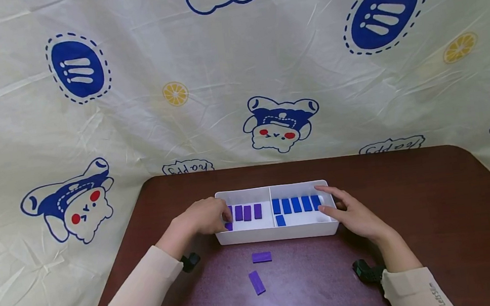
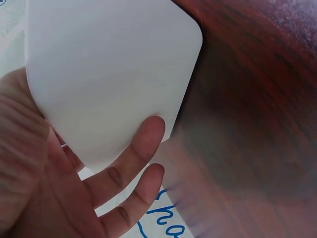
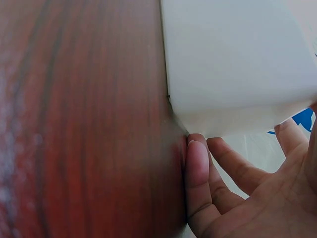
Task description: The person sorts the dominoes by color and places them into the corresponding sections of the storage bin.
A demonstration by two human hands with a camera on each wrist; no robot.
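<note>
A white two-part tray (image 1: 255, 235) sits on the table. Its left compartment has a row of purple tiles (image 1: 247, 213), its right one a row of blue tiles (image 1: 296, 205) with one more blue tile (image 1: 281, 220) in front. My left hand (image 1: 206, 215) reaches over the tray's left end, its fingertips at a purple tile (image 1: 228, 226). In the left wrist view two fingers (image 2: 148, 136) extend outside the end wall. At the right end my right hand (image 1: 348, 211) spreads thumb and forefinger over the rim, thumb tip near the last blue tile. Its other fingers (image 3: 198, 163) lie outside.
Two loose purple tiles, one lying crosswise (image 1: 261, 257) and one slanted (image 1: 257, 282), are on the brown table (image 1: 316, 287) in front of the tray. A printed cloth (image 1: 214, 49) hangs behind the table's back edge.
</note>
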